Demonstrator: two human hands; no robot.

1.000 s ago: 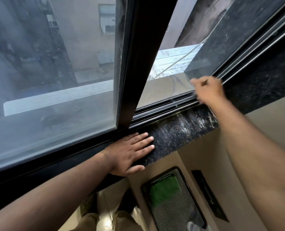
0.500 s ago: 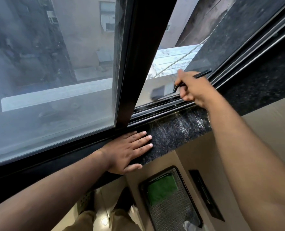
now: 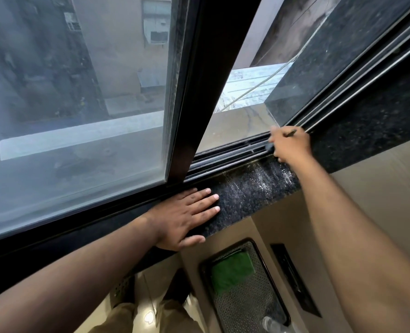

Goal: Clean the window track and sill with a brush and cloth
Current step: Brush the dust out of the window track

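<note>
Brush at the window track [image 3: 232, 153]
Right hand [image 3: 290, 145] gripped the brush [image 3: 289, 133]; left hand [image 3: 184, 218] lay flat, fingers spread, on the granite sill [image 3: 252, 188].

The sill [image 3: 252, 188] is black stone speckled grey, streaked with pale dust toward its right end. The window track [image 3: 225, 156] and the sash frame [image 3: 204, 80] are black. Below, a green cloth [image 3: 231, 270] lies on a black-rimmed tray [image 3: 247, 301] with a grey dotted pattern.
</note>
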